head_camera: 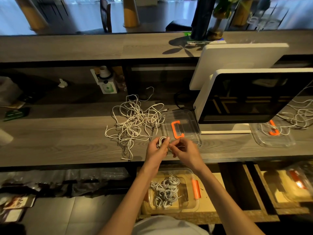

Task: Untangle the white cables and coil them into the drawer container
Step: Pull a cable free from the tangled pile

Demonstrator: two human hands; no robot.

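Two hands, left [156,149] and right [185,150], are seen over the counter [67,133]. One cable tangle [135,122], one clear lid [180,127] and two monitors [254,97] [237,60] are counted there. One container [171,190] of coils is seen below the front edge; their number cannot be told.

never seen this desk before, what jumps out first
A messy tangle of white cables sprawls on the grey counter, left of a clear lid with an orange handle. In front of it, the left hand and right hand hold a small coil. Below, a clear container in the drawer holds coiled cables.
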